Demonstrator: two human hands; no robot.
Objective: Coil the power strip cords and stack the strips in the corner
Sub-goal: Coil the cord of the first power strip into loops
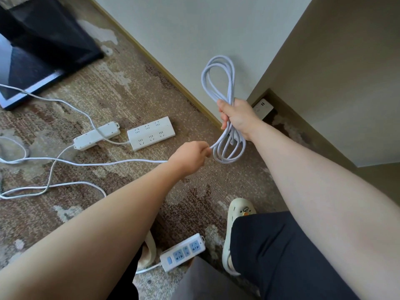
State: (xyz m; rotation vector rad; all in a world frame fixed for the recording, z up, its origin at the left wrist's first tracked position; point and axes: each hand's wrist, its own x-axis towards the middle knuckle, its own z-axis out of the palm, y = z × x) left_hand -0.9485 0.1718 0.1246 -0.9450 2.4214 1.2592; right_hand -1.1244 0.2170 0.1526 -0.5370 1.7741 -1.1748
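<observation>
Your right hand (238, 118) is raised in front of the wall (184, 40), its fingers wrapped round the middle of a coil of white cord (218, 83), so that loops stand up above your fist and more loops hang below it. The coil's long axis runs roughly up and down in the view, leaning a little to the left at the top. Your left hand (191, 158) sits lower and to the left, close to the hanging loops, pinching the free run of the same cord where it leaves the coil; from there the loose cord (108, 163) trails left across the patterned carpet (129, 87). Your two hands are near each other but not touching. On the carpet to the left of your hands lie two white strips end to end: a wide six-outlet strip (151, 133) and a narrow strip (96, 136), both with their long axes slanting up to the right. Another strip with blue outlets (183, 252) lies between your feet, also slanting up to the right, beside a cream slipper (238, 213) with a duck face. One more strip (263, 108) rests in the corner just behind your right hand. No writing or brand can be read on any strip.
</observation>
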